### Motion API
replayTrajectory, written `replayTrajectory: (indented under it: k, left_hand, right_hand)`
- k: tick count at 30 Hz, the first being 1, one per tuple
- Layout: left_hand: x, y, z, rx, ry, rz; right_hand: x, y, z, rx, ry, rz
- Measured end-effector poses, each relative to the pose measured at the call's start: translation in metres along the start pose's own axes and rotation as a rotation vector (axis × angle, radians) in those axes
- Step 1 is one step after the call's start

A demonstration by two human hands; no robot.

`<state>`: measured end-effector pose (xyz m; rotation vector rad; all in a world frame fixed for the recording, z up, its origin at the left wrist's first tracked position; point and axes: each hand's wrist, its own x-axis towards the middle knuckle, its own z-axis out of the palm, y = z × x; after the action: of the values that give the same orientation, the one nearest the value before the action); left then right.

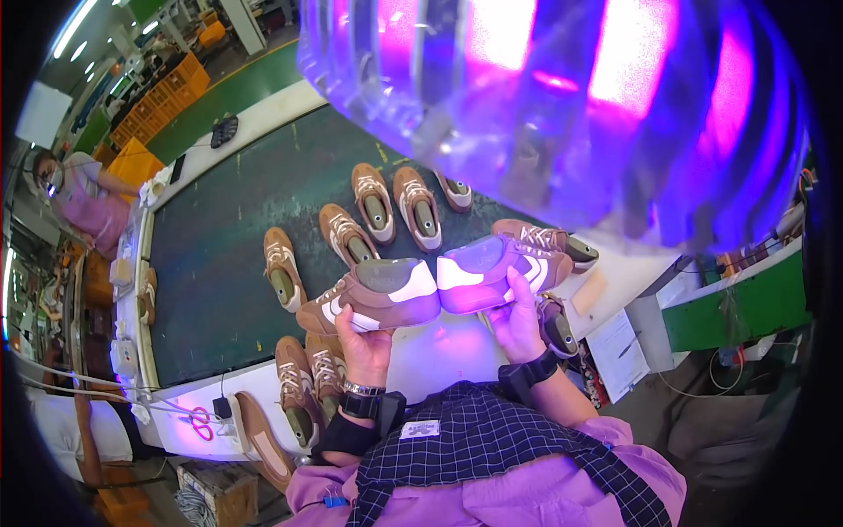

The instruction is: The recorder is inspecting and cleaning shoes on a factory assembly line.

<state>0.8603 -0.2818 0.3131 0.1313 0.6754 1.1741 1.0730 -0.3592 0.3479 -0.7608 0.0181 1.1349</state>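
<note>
My left hand (367, 353) is closed around the side of a brown sneaker (373, 303) with white stripes, its toe pointing left. In my right hand (520, 327) is a matching sneaker (481, 279), toe to the right and tinted purple by the light. Both are held up sideways, their white heel parts meeting or nearly meeting in the middle. Olive inserts fill the shoe openings. Just behind the right-hand sneaker lies another brown sneaker (531, 234). A pair of brown sneakers (294, 378) rests left of my left wrist.
A large clear ribbed cover (562, 114) glowing pink and purple hangs over the upper right. Several sneakers (373, 204) stand on the dark green belt (219, 228). Red-handled scissors (202, 423) lie on the left ledge. Another person (92, 198) is at the far left.
</note>
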Motion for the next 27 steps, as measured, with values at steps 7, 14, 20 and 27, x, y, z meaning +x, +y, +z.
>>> replayTrajectory:
  k: [7,14,20,27]
  left_hand:
    - [-0.001,0.001,0.002,0.024,0.031,0.008]
    - [-0.002,0.003,-0.009,0.045,-0.015,0.02]
    - [-0.004,0.012,-0.011,0.154,-0.06,0.05]
    - [-0.01,0.027,-0.021,0.15,-0.019,0.082]
  right_hand:
    - [0.003,0.004,-0.004,0.003,-0.02,0.011]
    - [0.0,0.008,-0.011,-0.045,-0.08,0.021]
    - [0.0,0.007,-0.013,-0.143,-0.032,-0.044]
    - [0.003,0.016,-0.003,-0.205,-0.103,-0.045]
